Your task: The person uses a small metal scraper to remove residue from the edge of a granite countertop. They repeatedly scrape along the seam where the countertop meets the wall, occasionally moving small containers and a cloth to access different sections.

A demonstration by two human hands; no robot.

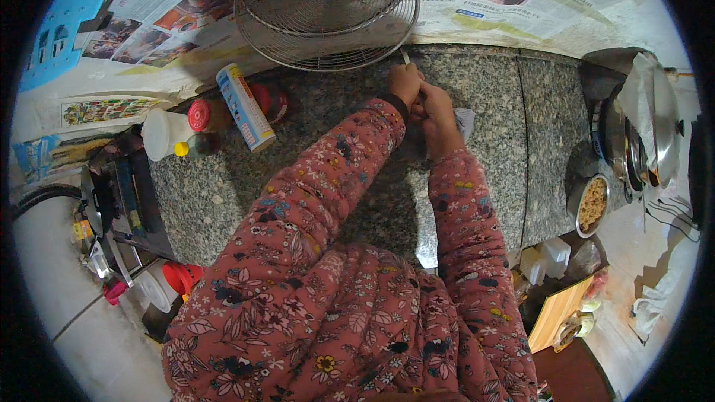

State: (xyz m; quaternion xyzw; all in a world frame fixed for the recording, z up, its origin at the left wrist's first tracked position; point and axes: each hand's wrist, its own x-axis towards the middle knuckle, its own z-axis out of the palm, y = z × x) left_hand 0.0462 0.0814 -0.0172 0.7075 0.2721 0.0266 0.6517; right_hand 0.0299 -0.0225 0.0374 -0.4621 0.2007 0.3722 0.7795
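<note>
My left hand reaches to the back of the speckled granite countertop, its fingers closed around a thin pale stick-like thing. Only a short end of that thing sticks out past the fist, so its kind cannot be told. Pressed against the left fist is my right hand, with curled fingers; whether it grips anything is hidden. A pale packet or piece of paper with print lies just right of my right wrist. Above the hands, a round wire strainer basket stands by the newspaper-covered wall.
To the left are a cylindrical canister, a red-lidded jar, a white plastic tub and a stove. At right stand lidded metal pans and a steel bowl of brown food. A wooden board leans lower right.
</note>
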